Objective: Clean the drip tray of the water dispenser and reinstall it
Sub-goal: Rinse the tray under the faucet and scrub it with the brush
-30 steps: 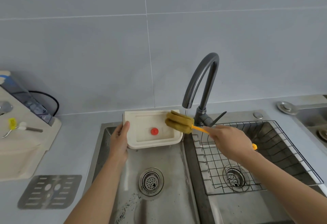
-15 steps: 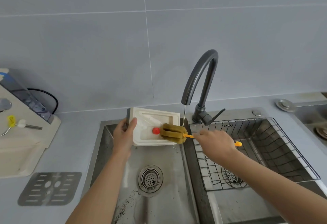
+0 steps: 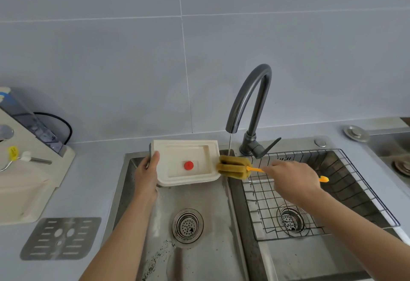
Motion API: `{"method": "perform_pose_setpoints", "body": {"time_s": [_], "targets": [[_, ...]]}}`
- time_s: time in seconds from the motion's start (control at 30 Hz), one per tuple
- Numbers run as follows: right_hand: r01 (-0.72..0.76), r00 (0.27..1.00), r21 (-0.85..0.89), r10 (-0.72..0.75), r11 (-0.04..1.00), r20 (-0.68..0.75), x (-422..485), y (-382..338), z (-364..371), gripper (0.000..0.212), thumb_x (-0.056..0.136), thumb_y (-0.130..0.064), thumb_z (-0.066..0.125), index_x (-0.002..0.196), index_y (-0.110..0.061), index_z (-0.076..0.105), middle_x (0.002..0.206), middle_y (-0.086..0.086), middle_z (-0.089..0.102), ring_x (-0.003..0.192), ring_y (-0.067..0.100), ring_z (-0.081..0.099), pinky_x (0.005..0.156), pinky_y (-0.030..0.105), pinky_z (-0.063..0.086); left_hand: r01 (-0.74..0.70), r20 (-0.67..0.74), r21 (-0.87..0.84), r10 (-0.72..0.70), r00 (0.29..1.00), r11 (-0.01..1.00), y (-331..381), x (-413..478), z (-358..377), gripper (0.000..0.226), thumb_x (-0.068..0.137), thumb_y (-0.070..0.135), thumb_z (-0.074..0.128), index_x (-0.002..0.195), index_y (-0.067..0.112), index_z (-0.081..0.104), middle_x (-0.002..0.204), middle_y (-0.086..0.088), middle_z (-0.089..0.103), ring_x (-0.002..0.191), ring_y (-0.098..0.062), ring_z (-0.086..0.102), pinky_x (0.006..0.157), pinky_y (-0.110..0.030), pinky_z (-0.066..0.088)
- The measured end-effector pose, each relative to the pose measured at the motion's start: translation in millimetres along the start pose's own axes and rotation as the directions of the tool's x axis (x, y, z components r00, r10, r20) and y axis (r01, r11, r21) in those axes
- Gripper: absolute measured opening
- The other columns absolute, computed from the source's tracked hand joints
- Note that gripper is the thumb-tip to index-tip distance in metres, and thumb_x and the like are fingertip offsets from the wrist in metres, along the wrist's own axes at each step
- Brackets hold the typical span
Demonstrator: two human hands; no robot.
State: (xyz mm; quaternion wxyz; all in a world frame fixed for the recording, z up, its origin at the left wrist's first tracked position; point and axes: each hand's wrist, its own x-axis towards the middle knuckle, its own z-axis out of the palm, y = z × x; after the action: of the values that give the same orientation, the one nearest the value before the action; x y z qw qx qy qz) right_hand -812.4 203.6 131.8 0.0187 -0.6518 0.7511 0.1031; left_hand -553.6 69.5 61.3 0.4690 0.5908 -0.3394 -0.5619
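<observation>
Drip tray [image 3: 186, 161] tilted, long axis left-right.

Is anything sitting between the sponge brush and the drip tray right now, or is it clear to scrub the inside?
Nothing visible blocks it. The sponge brush, held by the right hand, is already against the right rim of the drip tray, which the left hand holds. Only the thin stream from the faucet lands on the sponge.

no readable text, labels or numbers on anything in view

Both hands clenched — left [image 3: 146, 175], right [image 3: 292, 177].
</observation>
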Motion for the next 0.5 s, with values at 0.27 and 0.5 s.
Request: {"method": "perform_pose_setpoints", "body": {"time_s": [0.27, 0.5], "targets": [[-0.213, 0.973, 0.331, 0.231, 0.919, -0.016, -3, 14, -1, 0.023, 0.093, -0.012, 0.037, 0.091, -0.02, 0.058, 0.083, -0.001, 0.059, 0.078, 0.025, 0.057, 0.06, 0.031, 0.04, 0.212, 0.055, -0.079, -0.208, 0.977, 0.974, -9, -3, 0, 0.036, 0.089, 0.031, 0.058, 0.118, 0.009, 0.058, 0.111, -0.008, 0.063, 0.091, -0.022, 0.061, 0.067, -0.031, 0.049], [-0.281, 0.951, 0.709, 0.287, 0.647, 0.115, 6, 26, 24, 0.027, 0.094, -0.01, 0.044, 0.106, -0.013, 0.068, 0.064, 0.004, 0.053, 0.049, 0.012, 0.038, 0.05, 0.026, 0.033, 0.256, 0.116, -0.15, -0.24, 0.964, 0.955, -9, -8, 6, 0.017, 0.09, 0.032, 0.055, 0.093, 0.016, 0.062, 0.095, -0.006, 0.066, 0.086, -0.022, 0.063, 0.069, -0.035, 0.05]]}}
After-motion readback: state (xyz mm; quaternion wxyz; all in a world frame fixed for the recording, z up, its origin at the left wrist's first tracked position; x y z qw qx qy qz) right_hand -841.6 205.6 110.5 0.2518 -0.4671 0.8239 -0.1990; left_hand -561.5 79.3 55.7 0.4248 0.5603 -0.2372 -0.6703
